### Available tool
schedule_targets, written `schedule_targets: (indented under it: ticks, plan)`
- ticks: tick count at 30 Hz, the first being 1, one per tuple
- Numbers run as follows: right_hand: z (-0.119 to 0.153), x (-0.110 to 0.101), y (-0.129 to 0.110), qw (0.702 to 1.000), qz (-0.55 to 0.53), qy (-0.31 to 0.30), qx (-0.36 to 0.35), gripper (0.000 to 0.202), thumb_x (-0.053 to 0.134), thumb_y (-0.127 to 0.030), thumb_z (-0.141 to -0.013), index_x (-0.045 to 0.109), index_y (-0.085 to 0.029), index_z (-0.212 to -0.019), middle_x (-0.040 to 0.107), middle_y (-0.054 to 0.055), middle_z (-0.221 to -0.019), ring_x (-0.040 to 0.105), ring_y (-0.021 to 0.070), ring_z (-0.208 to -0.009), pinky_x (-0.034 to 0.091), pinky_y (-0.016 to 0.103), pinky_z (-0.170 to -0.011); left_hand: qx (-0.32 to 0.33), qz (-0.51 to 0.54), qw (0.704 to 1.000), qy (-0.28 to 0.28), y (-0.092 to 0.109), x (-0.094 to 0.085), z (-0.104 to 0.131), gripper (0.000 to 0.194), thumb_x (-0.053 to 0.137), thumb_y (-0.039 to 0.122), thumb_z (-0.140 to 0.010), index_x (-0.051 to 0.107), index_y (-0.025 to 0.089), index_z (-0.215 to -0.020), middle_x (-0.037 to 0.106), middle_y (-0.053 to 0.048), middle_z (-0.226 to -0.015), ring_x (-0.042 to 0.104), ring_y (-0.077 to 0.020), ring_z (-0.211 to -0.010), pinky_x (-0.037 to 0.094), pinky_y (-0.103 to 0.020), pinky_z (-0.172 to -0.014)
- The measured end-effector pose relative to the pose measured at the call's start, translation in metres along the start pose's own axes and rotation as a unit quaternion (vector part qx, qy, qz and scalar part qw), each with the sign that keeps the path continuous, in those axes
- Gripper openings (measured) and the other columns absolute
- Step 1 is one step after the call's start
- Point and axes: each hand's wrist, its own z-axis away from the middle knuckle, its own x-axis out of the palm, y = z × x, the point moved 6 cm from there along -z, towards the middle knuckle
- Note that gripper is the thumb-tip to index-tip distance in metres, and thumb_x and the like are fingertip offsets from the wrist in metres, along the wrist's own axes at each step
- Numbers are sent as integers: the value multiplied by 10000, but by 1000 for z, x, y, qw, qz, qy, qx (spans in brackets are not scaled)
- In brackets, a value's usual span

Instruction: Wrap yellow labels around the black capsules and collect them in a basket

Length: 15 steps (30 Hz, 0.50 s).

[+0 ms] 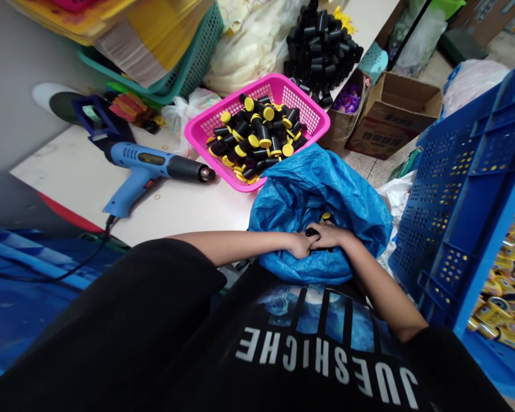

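Note:
Both hands meet inside the mouth of a blue woven sack [326,171] at my lap. My left hand [299,245] is closed, its fingers curled at a small black cylinder [312,232]. From the other side my right hand [329,235] has its fingers wrapped on the same black piece, which is partly hidden between the hands. A yellow-capped piece [325,217] shows just behind the right hand in the sack. Beyond the sack, a pink basket [197,127] holds many black cylinders with yellow caps.
A blue heat gun [143,163] lies on the white table [171,214], its cord trailing left. A heap of black cylinders [320,48] sits at the back. Cardboard boxes [392,114] stand on the floor, and a blue crate [467,189] rises at my right.

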Motion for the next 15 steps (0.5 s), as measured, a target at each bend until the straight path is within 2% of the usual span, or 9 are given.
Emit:
schedule_targets:
  ticks: [2,4,8,11,13,15]
  plan:
    - [-3,0,4,999,-20,12,-24,623,799,-431,-724,648,-246,-1300,733,90,-1261,631,317,-1226,472,385,-1014,-16,10,1000,3,0,7,1,788,666,538,-797,475,284,-1518,654,-202,-1359,725,-373,-1065,577,-439,-835]
    - [-8,1,10,998,-44,18,-41,542,804,-383,-730,682,-233,-1237,747,76,-1223,654,292,-1183,475,357,-996,-32,23,999,11,1,9,-1,702,559,536,-881,450,287,-1528,640,-196,-1375,709,-375,-1119,566,-454,-875]
    - [-8,-3,17,993,-89,48,-53,414,808,-357,-724,719,-215,-1104,778,37,-1058,710,250,-989,516,312,-852,-33,47,998,36,9,-1,-2,460,564,447,-891,646,251,-1299,724,-138,-1183,716,-332,-1078,562,-387,-860]
    - [11,-20,13,986,-108,116,-52,491,787,-389,-761,673,-177,-1188,755,84,-1161,700,255,-1052,518,331,-891,-12,47,996,80,18,-23,13,429,654,440,-836,669,269,-1229,709,-93,-1150,703,-288,-1077,553,-339,-883]
    - [32,-41,5,973,-132,182,-50,571,745,-421,-811,600,-157,-1296,711,123,-1269,681,256,-1117,513,353,-938,16,51,989,136,28,-47,32,478,716,449,-784,653,276,-1226,666,-81,-1183,693,-270,-1068,548,-327,-898]
    - [60,-69,-11,948,-175,259,-66,589,743,-457,-814,579,-172,-1302,706,113,-1253,679,256,-1100,516,367,-938,50,63,978,193,41,-76,60,473,745,446,-753,653,270,-1182,624,-76,-1177,694,-259,-1011,556,-337,-879]
